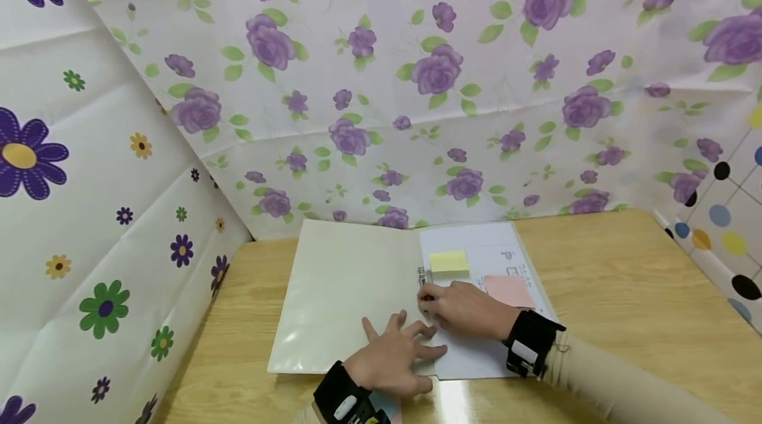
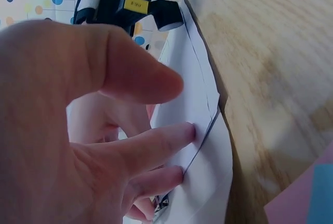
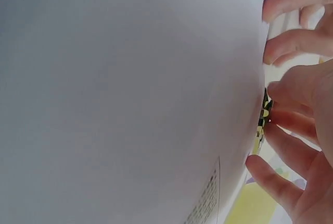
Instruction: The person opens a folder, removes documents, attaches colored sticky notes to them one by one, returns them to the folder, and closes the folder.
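An open cream folder point(image 1: 345, 292) lies on the table, with white paper sheets point(image 1: 476, 358) on its right side. My left hand point(image 1: 395, 358) is spread over the lower spine, its fingertips touching the paper's inner edge; the left wrist view shows the thumb raised off the paper. At the spine, the curled fingers of my right hand point(image 1: 467, 308) pinch a shiny metal clip point(image 3: 264, 112), partly hidden by them. A yellow sticky-note pad point(image 1: 449, 262) and a pink sticky note point(image 1: 508, 290) lie on the sheets, just beyond the right hand.
Blue and pink paper pieces point(image 2: 320, 198) lie on the wooden table point(image 1: 619, 278) near the folder's lower edge, partly under the left wrist. A flowered cloth point(image 1: 369, 113) hangs along the back, with another on the left and a dotted one on the right.
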Action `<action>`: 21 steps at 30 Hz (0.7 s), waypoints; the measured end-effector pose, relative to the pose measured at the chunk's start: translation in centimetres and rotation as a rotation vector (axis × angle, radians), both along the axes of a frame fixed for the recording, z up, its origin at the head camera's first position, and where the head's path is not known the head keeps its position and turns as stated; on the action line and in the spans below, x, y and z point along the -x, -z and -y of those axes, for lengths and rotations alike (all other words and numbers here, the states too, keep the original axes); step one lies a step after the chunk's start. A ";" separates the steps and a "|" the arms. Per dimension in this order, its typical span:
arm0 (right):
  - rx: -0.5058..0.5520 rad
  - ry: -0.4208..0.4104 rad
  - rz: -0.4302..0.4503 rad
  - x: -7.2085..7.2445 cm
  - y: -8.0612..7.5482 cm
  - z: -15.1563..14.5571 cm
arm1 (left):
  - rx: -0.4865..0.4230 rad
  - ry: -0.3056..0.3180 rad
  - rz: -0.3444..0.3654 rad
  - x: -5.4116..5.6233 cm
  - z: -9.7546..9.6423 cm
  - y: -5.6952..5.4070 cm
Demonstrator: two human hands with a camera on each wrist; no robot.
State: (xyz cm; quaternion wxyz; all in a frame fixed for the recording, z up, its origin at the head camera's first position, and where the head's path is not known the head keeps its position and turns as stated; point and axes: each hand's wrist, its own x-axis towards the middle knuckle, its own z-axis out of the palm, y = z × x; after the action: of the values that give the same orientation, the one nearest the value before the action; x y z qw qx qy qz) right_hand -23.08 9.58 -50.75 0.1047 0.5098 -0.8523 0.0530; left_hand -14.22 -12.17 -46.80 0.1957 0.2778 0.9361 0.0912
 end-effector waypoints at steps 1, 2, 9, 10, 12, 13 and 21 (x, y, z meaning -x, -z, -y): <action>0.004 0.006 0.019 0.0 0.0 0.0 | -0.001 0.000 -0.001 -0.1 0.0 0.0; 0.009 0.008 0.032 0.1 0.0 0.1 | -0.002 0.000 -0.003 -0.2 0.0 0.0; 0.006 0.005 0.006 0.5 0.8 0.4 | -0.046 0.021 -0.100 -1.1 0.4 -0.3; 0.007 0.007 0.010 0.6 0.9 0.4 | -0.072 0.022 -0.130 -1.3 0.6 -0.8; 0.012 0.005 0.005 0.6 0.9 0.4 | -0.145 0.034 -0.205 -1.9 1.0 -2.0; 0.019 0.005 0.009 0.5 0.9 0.4 | -0.181 0.038 -0.261 -2.3 1.3 -2.9; 0.001 -0.001 -0.034 0.3 0.6 0.4 | -0.572 -0.014 -0.896 -4.5 7.7 -11.8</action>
State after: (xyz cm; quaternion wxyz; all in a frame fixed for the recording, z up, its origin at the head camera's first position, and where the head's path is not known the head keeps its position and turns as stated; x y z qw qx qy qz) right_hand -23.41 9.21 -51.38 0.1193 0.5110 -0.8501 0.0448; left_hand -9.76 -19.82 -35.02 -0.3077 0.3255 0.8675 0.2164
